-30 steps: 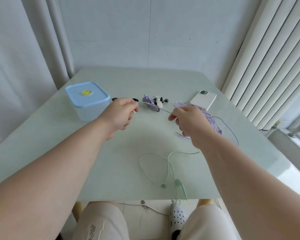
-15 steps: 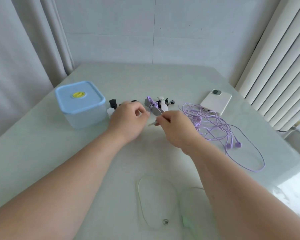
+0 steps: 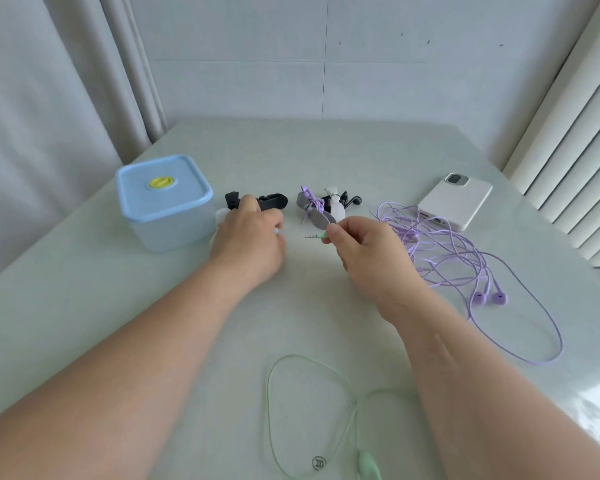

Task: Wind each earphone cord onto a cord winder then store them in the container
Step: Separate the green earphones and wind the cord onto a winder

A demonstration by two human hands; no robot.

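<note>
Featherweight and limp, by the look of the green earphone cord (image 3: 268, 393): thin, soft, probably quick to kink, tangle or slip across the smooth table (image 3: 326, 150). Best taken at the stiff end, the jack plug (image 3: 313, 236), or at the moulded remote pod (image 3: 368, 462) at bottom centre; never tugged hard by the bare wire. Held that way now: pinched just behind the plug between thumb and forefinger of the right hand (image 3: 368, 258), middle of the frame, metal tip poking left, clear of the fingers. Remaining fingers curled under, presumably over the trailing wire. Below that, hidden behind the right forearm, then out again as a slack loop lying flat at bottom centre. Left hand (image 3: 248, 240) just left of centre, knuckles up, fingers curled down beside the black cord winder (image 3: 272, 200); impossible to tell whether closed on anything, with only a white speck showing at the fingertips. Near the plug tip but apart from it. Lidded blue container (image 3: 165, 202) at left, just beside that hand. Above the plug, a grey cord winder (image 3: 314, 211) already wrapped in purple; at right, a loose purple earphone cord (image 3: 447, 251) in a heap, beside a white phone (image 3: 456, 199).
</note>
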